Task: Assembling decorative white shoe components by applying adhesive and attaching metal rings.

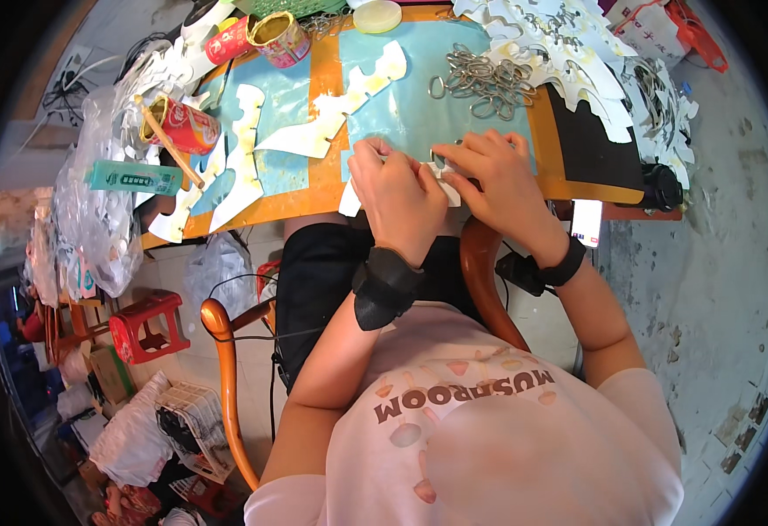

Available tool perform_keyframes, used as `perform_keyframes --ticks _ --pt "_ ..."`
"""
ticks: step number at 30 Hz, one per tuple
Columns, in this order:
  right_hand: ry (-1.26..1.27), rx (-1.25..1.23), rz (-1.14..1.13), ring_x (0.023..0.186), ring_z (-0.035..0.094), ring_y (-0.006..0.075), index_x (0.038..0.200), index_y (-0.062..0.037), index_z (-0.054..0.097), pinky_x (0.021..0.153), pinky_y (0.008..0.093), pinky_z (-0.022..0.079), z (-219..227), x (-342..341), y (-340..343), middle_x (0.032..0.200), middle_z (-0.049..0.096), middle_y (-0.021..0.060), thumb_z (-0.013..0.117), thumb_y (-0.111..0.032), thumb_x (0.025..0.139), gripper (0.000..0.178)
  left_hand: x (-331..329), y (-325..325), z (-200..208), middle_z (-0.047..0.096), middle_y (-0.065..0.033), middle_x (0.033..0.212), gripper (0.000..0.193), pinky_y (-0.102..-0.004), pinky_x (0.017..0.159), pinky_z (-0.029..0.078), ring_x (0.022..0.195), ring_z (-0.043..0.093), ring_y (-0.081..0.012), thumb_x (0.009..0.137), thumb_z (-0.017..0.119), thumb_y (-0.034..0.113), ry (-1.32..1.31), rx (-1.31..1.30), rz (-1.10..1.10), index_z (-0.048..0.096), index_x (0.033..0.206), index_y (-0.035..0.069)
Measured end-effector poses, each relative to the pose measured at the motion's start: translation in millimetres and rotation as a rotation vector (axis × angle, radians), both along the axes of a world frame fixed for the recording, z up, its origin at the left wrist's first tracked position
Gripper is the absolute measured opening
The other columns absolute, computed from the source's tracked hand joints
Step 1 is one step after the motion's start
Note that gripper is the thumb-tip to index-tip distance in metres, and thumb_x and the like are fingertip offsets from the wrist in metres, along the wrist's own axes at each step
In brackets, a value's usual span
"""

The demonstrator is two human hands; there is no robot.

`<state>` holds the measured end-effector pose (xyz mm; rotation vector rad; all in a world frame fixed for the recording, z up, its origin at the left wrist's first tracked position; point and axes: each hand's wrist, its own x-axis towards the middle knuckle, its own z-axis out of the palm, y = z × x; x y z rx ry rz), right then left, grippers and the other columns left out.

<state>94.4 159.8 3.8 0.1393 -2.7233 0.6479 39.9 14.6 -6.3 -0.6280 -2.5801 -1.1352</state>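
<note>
In front of me my left hand (394, 195) is closed on a white cut-out strip (350, 200), whose end sticks out beside the fingers. My right hand (500, 186) pinches at the same strip's other end, where a small metal ring (437, 161) shows near the fingertips. The fingers hide most of the strip and how the ring sits on it. Beyond my hands lie other white strips with notched edges, one slanting (335, 112) and one more upright (245, 149). A pile of oval metal rings (489, 81) rests beyond my right hand.
Blue sheets (441, 57) cover parts of the wooden table (327, 74). At left are a red can (192, 130) with a stick (169, 145) and a green tube (136, 178). White pieces with metal rings (568, 44) heap at far right. A red stool (149, 326) stands lower left.
</note>
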Motion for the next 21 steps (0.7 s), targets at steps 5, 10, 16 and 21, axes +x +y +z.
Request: perform_keyframes --ticks 5,10,16,21 --pt "0.054 -0.067 0.028 0.098 0.056 0.0239 0.115 -0.0146 0.069 0.095 0.0478 0.033 -5 5 3 0.099 0.063 0.0026 0.064 -0.013 0.087 0.029 -3 -3 -2 0.047 -0.02 0.107 0.011 -0.0448 0.083 0.038 0.099 0.046 -0.0375 0.073 0.068 0.002 0.01 -0.045 0.023 0.059 0.072 -0.003" --pt "0.059 -0.037 0.101 0.099 0.055 0.0242 0.113 -0.0139 0.072 0.095 0.0461 0.033 -4 11 8 0.101 0.066 0.0021 0.063 -0.009 0.083 0.032 -4 -3 3 0.048 -0.0217 0.113 0.012 -0.0455 0.086 0.039 0.103 0.047 -0.0386 0.074 0.07 0.004 0.027 -0.134 0.01 0.062 0.078 -0.004" --pt "0.085 -0.017 0.112 0.1 0.055 0.0247 0.113 -0.0131 0.073 0.094 0.0438 0.034 -3 13 10 0.101 0.067 0.0026 0.062 -0.008 0.083 0.032 -11 -9 8 0.05 -0.0175 0.109 0.01 -0.0417 0.084 0.04 0.098 0.048 -0.0337 0.074 0.076 0.006 0.177 0.044 -0.044 0.069 0.08 0.002" --pt "0.087 -0.091 0.068 0.097 0.057 0.0246 0.119 -0.0093 0.066 0.093 0.0425 0.035 -5 12 10 0.1 0.067 0.0041 0.06 -0.009 0.088 0.032 -16 1 2 0.052 -0.017 0.11 0.005 -0.0406 0.082 0.041 0.094 0.049 -0.0326 0.072 0.075 0.003 0.065 -0.035 -0.106 0.07 0.072 0.003"
